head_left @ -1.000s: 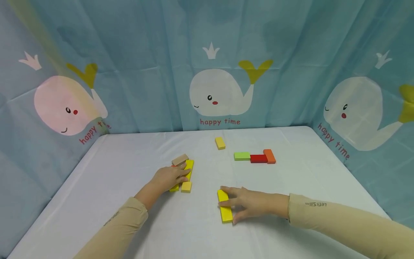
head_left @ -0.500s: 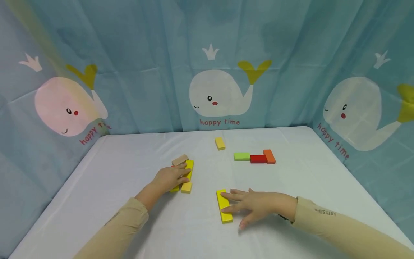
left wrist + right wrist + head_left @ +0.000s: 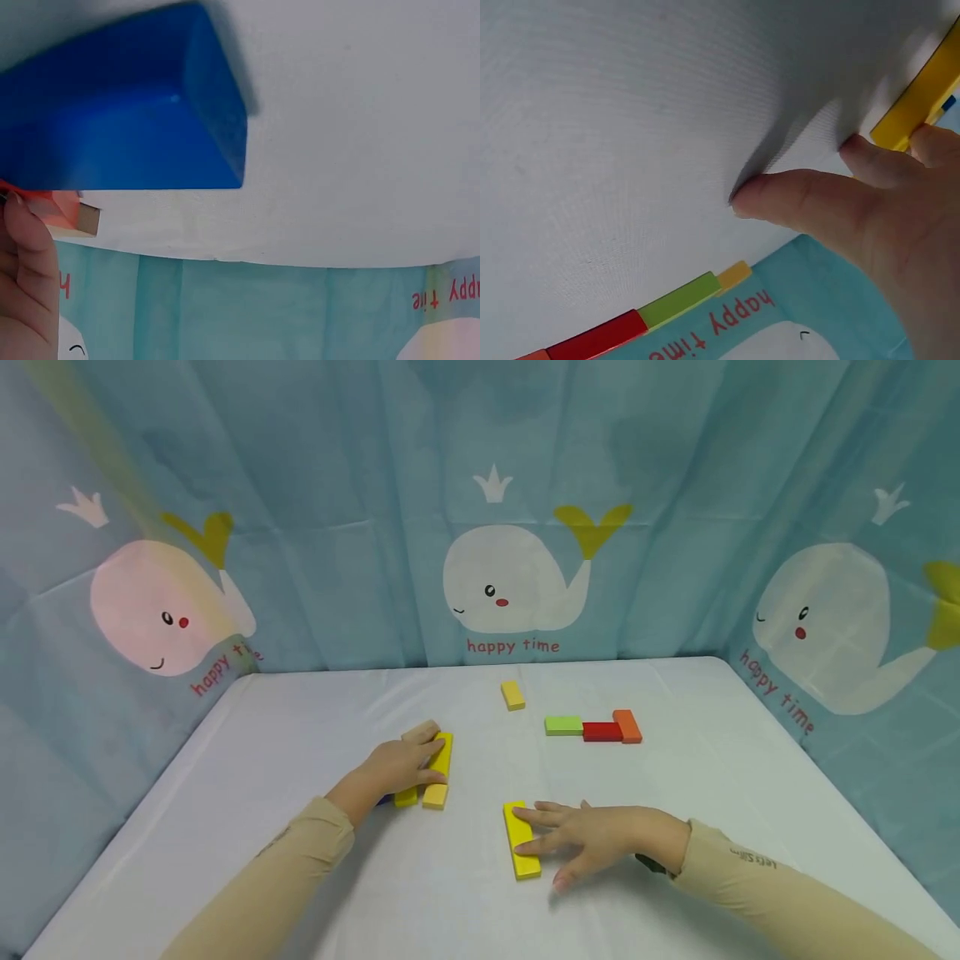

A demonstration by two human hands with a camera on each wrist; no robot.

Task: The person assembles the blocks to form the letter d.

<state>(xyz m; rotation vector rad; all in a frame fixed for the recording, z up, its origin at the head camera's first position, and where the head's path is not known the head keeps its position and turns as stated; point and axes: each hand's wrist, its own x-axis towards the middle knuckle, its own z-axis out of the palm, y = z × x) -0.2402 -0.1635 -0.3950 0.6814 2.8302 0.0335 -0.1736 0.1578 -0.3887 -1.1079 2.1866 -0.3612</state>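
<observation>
My left hand (image 3: 393, 770) rests over a group of wooden blocks, fingers reaching onto a long yellow block (image 3: 444, 752). Around it lie a tan block (image 3: 417, 732), a small pale-yellow block (image 3: 435, 797), another yellow block (image 3: 406, 797) and a barely visible blue block (image 3: 385, 799). In the left wrist view that blue block (image 3: 112, 127) looms close, and the thumb touches a red-orange block (image 3: 64, 206). The palm hides part of the group. My right hand (image 3: 600, 839) is spread, two fingertips on a separate long yellow block (image 3: 516, 835), its thumb apart from it.
Farther back, a green block (image 3: 563, 726), a red block (image 3: 602, 732) and an orange block (image 3: 627, 726) lie in a touching row. A small yellow block (image 3: 513, 695) lies alone near the back of the white-covered table (image 3: 712, 760). A blue whale-print curtain (image 3: 337, 585) encloses it.
My right hand has drawn back to the right, its thumb leaving the yellow block's side. The left hand has shifted slightly, uncovering a bit of blue and covering the red edge.
</observation>
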